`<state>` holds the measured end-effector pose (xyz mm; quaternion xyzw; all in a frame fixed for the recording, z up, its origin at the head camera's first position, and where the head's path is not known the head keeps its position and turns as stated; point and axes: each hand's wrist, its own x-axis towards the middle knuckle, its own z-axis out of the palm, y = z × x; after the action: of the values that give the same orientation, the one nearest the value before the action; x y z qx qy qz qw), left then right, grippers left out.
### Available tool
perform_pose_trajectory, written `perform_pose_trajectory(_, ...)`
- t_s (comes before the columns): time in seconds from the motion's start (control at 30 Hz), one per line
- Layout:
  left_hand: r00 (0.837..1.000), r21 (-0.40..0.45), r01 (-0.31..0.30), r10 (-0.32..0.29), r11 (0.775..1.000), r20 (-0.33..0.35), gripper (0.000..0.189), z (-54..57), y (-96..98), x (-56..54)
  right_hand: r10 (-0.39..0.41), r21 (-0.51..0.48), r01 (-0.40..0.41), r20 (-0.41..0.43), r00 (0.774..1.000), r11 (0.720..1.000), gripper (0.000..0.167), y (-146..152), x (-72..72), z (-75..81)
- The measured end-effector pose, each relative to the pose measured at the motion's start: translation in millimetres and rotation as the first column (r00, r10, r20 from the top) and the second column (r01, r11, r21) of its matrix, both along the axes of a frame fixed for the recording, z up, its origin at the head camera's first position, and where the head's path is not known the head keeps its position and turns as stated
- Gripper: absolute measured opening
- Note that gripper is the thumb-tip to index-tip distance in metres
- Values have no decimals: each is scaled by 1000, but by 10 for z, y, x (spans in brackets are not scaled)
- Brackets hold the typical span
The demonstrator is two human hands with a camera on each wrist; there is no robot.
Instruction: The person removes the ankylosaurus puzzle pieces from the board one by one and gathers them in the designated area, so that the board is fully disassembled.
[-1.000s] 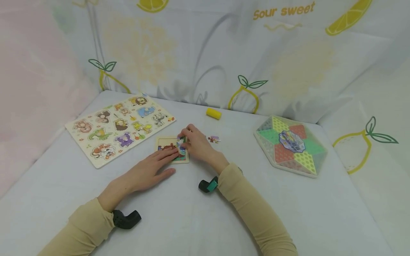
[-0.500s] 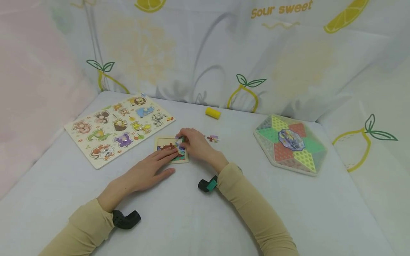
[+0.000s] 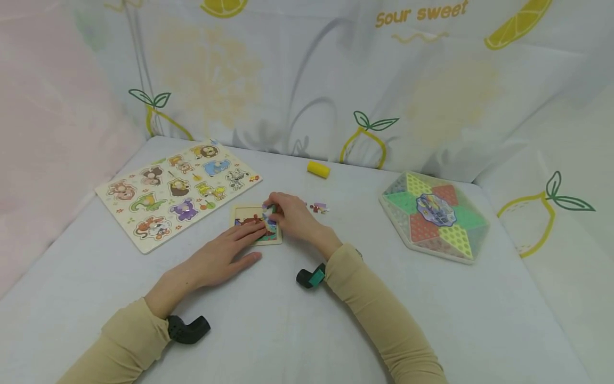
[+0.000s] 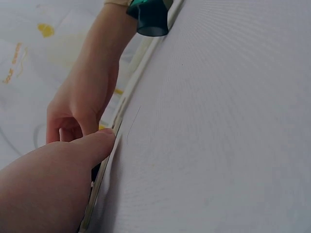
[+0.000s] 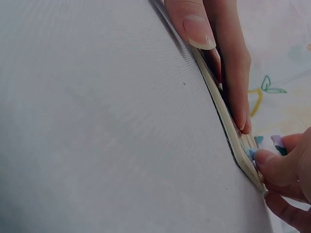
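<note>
A small square wooden jigsaw tray (image 3: 275,241) lies on the white cloth in the head view, partly covered by both hands. My left hand (image 3: 218,260) rests on it with straight fingers over the picture, thumb near the front edge. At the tray's right side my right hand (image 3: 298,217) pinches a jigsaw piece (image 3: 267,212) between thumb and fingers. In the right wrist view this piece (image 5: 277,141), purple and dark green, stands tilted above the tray's corner (image 5: 247,167). Whether it touches the tray is hard to tell.
Several loose jigsaw pieces (image 3: 319,207) lie right of the right hand. A yellow cylinder (image 3: 318,169) is behind them. At left lies an animal peg-puzzle board (image 3: 147,246); at right, a hexagonal game board (image 3: 436,211). A printed cloth (image 3: 297,80) hangs behind.
My right hand has come down slightly over the tray, still pinching the piece, and its fingers have drawn together. The left hand stays in place. The head view shifts a little.
</note>
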<state>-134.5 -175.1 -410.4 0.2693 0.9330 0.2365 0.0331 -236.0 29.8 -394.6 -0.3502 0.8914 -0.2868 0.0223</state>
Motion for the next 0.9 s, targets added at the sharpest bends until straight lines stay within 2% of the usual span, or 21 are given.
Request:
perform_pose_trajectory(0.4, 1000, 7, 5, -5, 1000, 3, 60, 18, 4, 3, -3, -18, 4, 19, 1000, 1000, 18, 8, -13, 3)
perform_pose_trajectory(0.6, 1000, 15, 8, -8, 1000, -4, 59, 16, -1, 9, -31, -69, 34, 48, 998, 997, 8, 108, -56, 112)
perform_pose_trajectory(0.73, 1000, 18, 12, -12, 1000, -10, 59, 13, -4, 11, -82, -60, 90, 127, 989, 994, 12, 299, -136, 233)
perform_pose_trajectory(0.9, 1000, 15, 17, -17, 1000, -16, 59, 5, -18, 9, -107, 9, 108, 223, 969, 994, 14, 597, -258, 331)
